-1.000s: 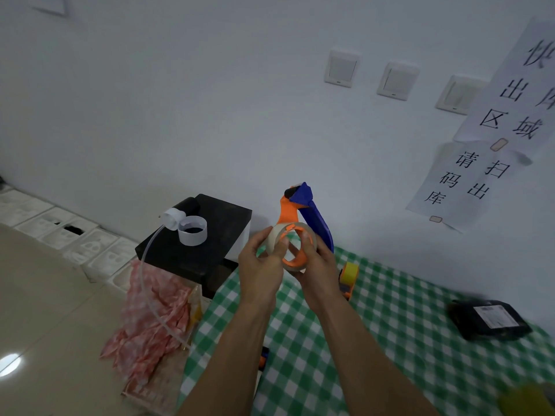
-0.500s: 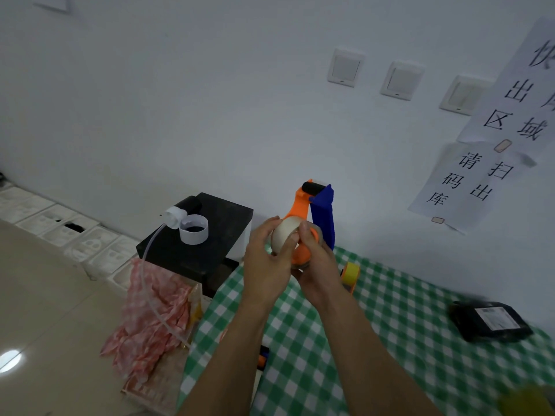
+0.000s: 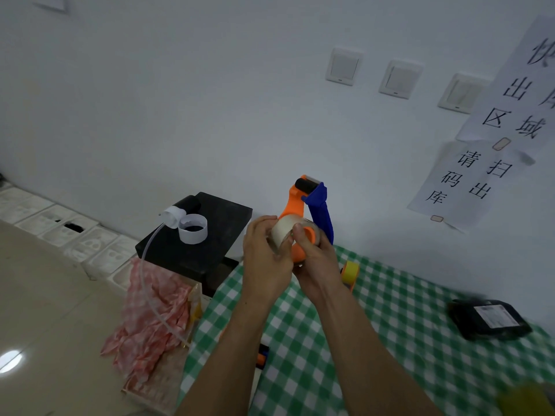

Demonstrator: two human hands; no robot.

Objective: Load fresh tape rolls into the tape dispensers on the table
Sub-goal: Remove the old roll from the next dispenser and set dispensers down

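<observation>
So the pale translucent packing tape roll [image 3: 283, 232] is up in the air over the far left corner of the green-and-white checked table [image 3: 390, 325], pushed against the hub of the orange-and-blue plastic handheld tape dispenser [image 3: 319, 205]. I can't tell if it's fully seated.

The left hand [image 3: 267, 262] has its fingers curled round the roll's outer rim. The right hand [image 3: 315, 265] wraps the dispenser from below, with the thumb pressing on the roll.

My guess is the roll is light, stiff at the core, slick on the sides and sticky at the loose end, so take it by the rim.

The only container is the box [image 3: 162, 382] left of the table, stuffed with pink-and-white patterned wrapping. Can't make out more than that.
</observation>
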